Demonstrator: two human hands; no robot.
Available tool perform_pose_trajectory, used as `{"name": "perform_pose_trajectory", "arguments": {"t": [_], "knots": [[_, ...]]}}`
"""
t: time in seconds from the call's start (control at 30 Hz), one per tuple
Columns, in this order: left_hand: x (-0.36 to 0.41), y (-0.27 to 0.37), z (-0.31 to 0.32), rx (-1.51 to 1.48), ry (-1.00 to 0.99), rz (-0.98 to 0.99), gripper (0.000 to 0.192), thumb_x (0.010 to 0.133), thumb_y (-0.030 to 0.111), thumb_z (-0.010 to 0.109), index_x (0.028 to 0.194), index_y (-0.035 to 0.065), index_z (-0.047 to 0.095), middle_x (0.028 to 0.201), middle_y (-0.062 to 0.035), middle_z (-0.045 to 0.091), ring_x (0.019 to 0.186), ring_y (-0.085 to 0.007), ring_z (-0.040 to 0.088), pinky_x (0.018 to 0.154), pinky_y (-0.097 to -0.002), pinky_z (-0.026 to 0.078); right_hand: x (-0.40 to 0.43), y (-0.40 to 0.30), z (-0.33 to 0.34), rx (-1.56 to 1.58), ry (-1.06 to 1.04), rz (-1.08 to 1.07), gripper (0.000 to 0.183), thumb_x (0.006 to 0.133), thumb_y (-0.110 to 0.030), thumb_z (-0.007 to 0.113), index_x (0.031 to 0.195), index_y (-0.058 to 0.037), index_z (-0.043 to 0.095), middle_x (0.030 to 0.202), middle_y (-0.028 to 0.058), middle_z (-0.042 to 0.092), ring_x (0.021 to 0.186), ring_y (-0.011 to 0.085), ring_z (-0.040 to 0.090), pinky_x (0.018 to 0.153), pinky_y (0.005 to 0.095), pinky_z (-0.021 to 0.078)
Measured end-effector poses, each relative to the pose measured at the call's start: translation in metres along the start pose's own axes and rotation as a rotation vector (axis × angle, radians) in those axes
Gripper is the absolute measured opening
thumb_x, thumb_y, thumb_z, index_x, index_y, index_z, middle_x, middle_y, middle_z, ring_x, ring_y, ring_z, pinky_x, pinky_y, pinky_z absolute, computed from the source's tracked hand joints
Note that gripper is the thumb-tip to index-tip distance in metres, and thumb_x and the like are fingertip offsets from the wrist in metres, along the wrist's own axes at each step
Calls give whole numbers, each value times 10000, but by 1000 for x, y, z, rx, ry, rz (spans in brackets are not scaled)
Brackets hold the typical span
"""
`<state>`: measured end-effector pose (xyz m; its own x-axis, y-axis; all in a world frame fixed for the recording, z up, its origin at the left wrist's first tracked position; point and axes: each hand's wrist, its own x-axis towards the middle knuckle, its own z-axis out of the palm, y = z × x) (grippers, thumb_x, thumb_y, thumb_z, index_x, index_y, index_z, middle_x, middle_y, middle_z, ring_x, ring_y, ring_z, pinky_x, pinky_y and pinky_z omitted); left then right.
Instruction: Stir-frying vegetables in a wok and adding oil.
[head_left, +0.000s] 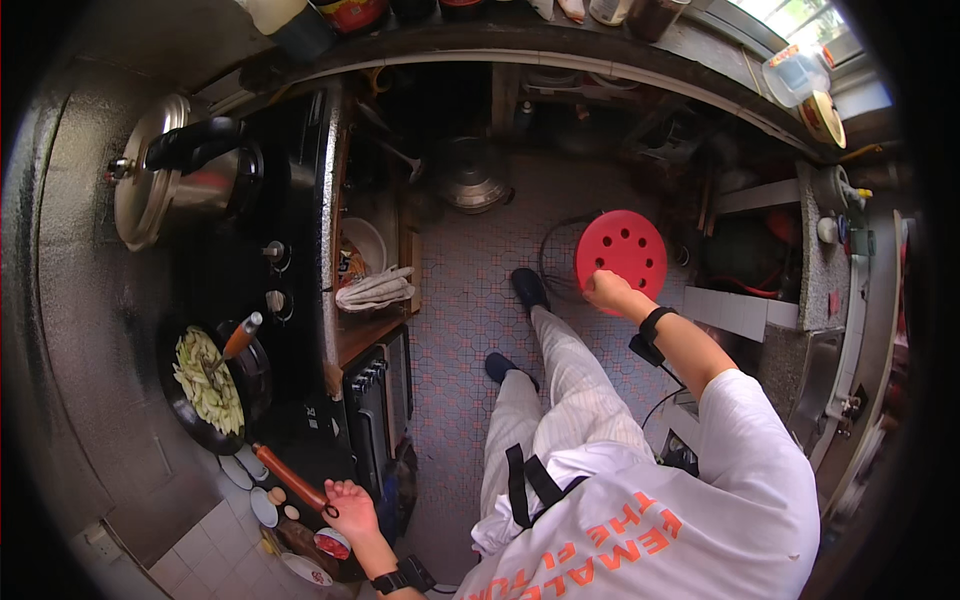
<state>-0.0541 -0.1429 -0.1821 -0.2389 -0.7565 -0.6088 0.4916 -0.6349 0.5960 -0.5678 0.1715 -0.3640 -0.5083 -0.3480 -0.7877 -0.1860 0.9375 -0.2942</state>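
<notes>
My right hand grips a round red plastic stool near its edge, the fingers at one of the holes in its seat. My left hand is palm up with loosely curled fingers, by the ring end of a wok's brown handle. Whether the palm touches the handle is unclear. On the black gas stove at left sits the dark wok, holding sliced pale green vegetables. A spatula with an orange-brown handle rests among them.
A pressure cooker stands on the far burner. Eggs and bowls lie beyond my left hand. A lidded metal pot sits on the tiled floor. Folded cloth gloves hang over a shelf edge. A dark cord loops beside the stool.
</notes>
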Motion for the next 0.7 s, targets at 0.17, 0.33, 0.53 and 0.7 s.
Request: {"name": "perform_pose_trajectory", "arguments": {"t": [0.17, 0.33, 0.53, 0.7], "knots": [[-37, -14, -60, 399, 497, -284, 395, 969, 430, 496, 1088, 80, 635, 945, -34, 650, 803, -149, 612, 719, -305, 524, 228, -51, 2, 14, 161, -149, 254, 827, -191, 597, 930, 5, 721, 1007, 244, 683, 1014, 392, 650, 880, 457, 528], [-165, -60, -141, 1249, 381, -779, 336, 964, 304, 581, 1120, 11, 634, 850, -80, 674, 753, -169, 624, 661, -329, 526, 409, -100, 23, 77, 259, -176, 288, 855, -189, 591, 1083, -35, 675, 1128, 243, 646, 1050, 409, 619, 905, 467, 503], [-103, -95, -174, 1161, 370, -1009, 377, 945, 294, 582, 1217, 33, 585, 993, -75, 633, 884, -174, 577, 743, -355, 506, 551, -132, 45, 89, 369, -231, 357, 904, -98, 487, 1243, -58, 590, 1238, 235, 599, 1112, 400, 596, 979, 472, 469], [-93, -109, -162, 1212, 471, -1186, 454, 944, 357, 553, 1292, 67, 515, 1123, -70, 561, 1006, -187, 516, 815, -385, 483, 647, -135, 96, -147, 340, -368, 379, 893, -72, 484, 1253, -106, 594, 1234, 191, 616, 1138, 358, 593, 981, 481, 468]]}}
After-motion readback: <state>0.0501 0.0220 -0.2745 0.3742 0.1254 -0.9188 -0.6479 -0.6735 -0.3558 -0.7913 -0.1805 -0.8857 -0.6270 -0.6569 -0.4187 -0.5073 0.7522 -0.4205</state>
